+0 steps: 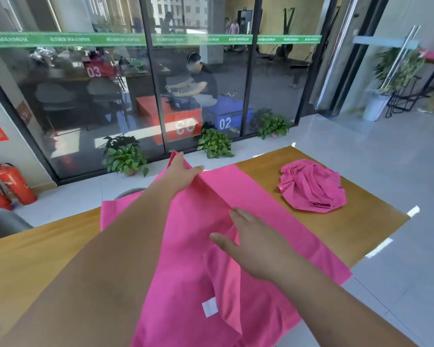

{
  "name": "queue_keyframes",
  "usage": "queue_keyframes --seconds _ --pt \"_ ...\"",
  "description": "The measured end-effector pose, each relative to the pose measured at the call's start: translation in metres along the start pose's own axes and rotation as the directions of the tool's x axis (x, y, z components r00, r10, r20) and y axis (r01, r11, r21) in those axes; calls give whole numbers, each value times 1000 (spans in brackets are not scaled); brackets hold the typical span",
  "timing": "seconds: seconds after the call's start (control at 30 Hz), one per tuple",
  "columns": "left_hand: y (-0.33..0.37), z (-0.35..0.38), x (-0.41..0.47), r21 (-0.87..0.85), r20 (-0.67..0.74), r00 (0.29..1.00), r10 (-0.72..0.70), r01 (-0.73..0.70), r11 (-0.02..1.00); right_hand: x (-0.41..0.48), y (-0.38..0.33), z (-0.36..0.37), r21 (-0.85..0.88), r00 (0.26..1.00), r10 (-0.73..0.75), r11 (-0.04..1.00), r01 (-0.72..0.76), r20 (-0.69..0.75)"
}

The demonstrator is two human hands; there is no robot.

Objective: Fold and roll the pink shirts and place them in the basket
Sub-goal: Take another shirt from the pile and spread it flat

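— Glass wall [85,96] fills the whole back; what stands before it?
— Wooden table [48,259], running from the near left to the far right.
— And on it?
— Shirt [191,246], pink, spread across the middle, one corner reaching past the table's right edge. A long side is lifted into a ridge.
— Any other cloth?
— Second shirt [311,186], the same pink, crumpled in a heap near the far right corner, well apart from both hands.
— How do the hands stand?
— Left hand [183,171] is at the far end of the ridge, thumb laid on the fabric, fingers hidden behind it, gripping the raised edge. Right hand [253,241] is nearer, palm down on the shirt just beside the fold, fingers straight, thumb spread; it holds nothing.
— Smallest thing?
— White label [209,306], on the shirt's near part, between the two forearms.
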State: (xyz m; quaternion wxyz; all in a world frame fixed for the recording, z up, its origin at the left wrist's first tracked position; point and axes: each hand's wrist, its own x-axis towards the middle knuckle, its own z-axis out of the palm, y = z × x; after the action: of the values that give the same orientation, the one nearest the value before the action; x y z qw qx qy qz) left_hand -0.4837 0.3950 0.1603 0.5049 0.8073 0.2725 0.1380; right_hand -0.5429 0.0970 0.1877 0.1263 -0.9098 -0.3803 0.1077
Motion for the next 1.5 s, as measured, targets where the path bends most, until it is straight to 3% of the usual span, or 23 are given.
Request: queue_keyframes --seconds 0.43,0.7,0.93,1.1,1.27,1.5 --pt "28 130 85 68 80 997 7 -13 998 46 128 -9 96 996 80 992 -83 32" --pt "41 207 121 143 97 995 -35 21 990 68 214 -20 146 996 49 987 -59 69" --pt "42 286 167 222 103 992 -77 53 974 101 307 -22 274 992 -6 961 -29 126" --pt "17 348 190 280 115 982 -152 114 953 147 383 19 391 972 7 915 -101 234" --pt "-34 407 133 446 112 978 -177 110 888 176 444 87 460 892 74 836 -299 446" --pt "-93 424 -10 626 57 991 -119 57 778 159 462 116 508 916 89 809 -296 391"
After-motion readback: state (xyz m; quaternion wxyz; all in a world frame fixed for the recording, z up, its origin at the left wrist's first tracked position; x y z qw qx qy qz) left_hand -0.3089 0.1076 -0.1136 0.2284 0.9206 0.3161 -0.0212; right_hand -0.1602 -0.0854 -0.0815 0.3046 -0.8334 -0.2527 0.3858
